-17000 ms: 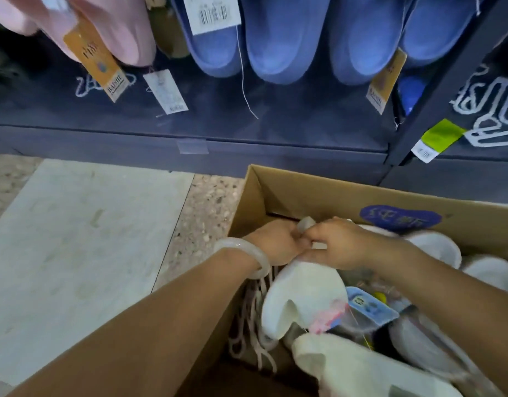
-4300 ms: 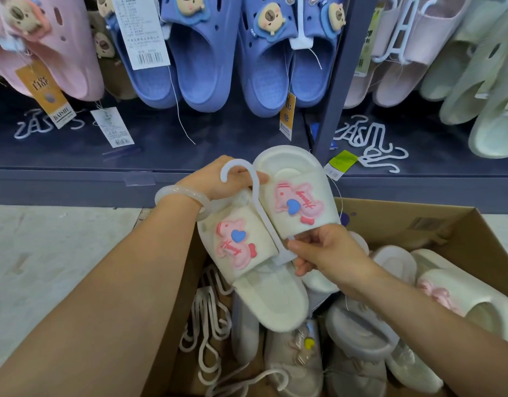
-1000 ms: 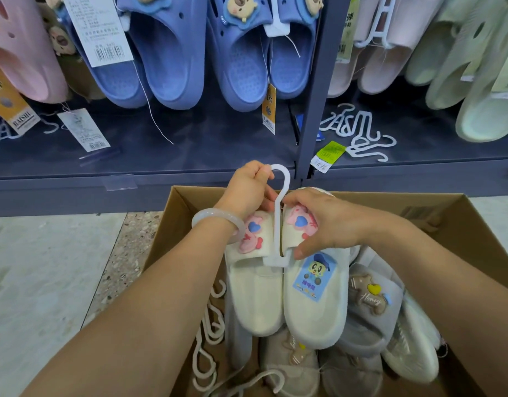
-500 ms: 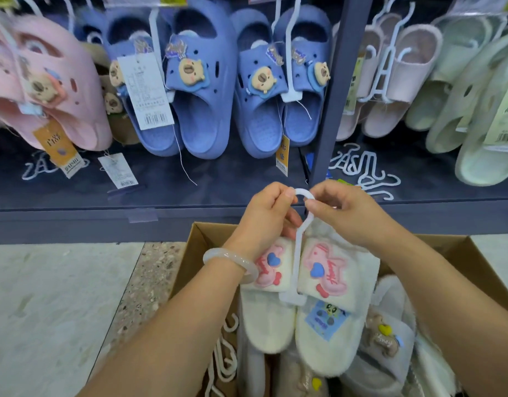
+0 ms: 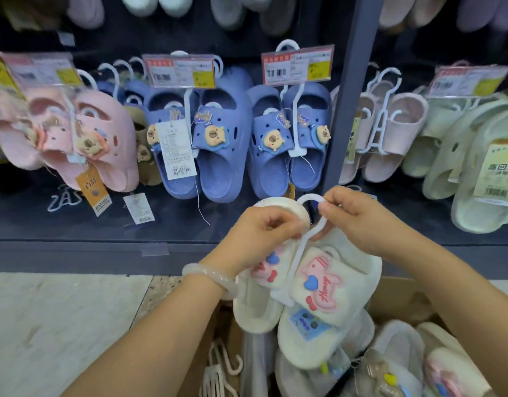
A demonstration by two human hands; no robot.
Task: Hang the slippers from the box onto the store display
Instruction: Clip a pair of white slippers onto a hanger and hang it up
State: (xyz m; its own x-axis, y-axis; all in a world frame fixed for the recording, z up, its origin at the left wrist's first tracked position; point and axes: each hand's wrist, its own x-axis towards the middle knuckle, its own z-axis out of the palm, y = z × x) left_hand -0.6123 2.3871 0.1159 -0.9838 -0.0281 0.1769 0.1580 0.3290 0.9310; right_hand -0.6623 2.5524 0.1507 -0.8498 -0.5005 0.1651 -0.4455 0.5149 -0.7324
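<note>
A pair of cream slippers point(image 5: 313, 302) with pink patches hangs on a white plastic hanger point(image 5: 307, 233), held above the cardboard box point(image 5: 401, 299). My left hand point(image 5: 258, 236) grips the heel of the left slipper beside the hanger stem. My right hand point(image 5: 353, 216) pinches the hanger's hook at its top. The pair is raised in front of the dark display shelf point(image 5: 75, 224), just below a hanging pair of blue slippers point(image 5: 287, 144). More pale slippers point(image 5: 390, 365) lie in the box.
Pink slippers point(image 5: 83, 138) hang at the left, more blue ones point(image 5: 207, 144) in the middle, pale pink and cream pairs point(image 5: 396, 133) right of a dark upright post point(image 5: 347, 104). Price cards hang above the rows. Loose white hangers point(image 5: 218, 368) lie in the box's left side.
Both hands have lifted the slipper pair higher, out of the box toward the display. My right hand stays on the hook; the view has tilted up, showing the price cards.
</note>
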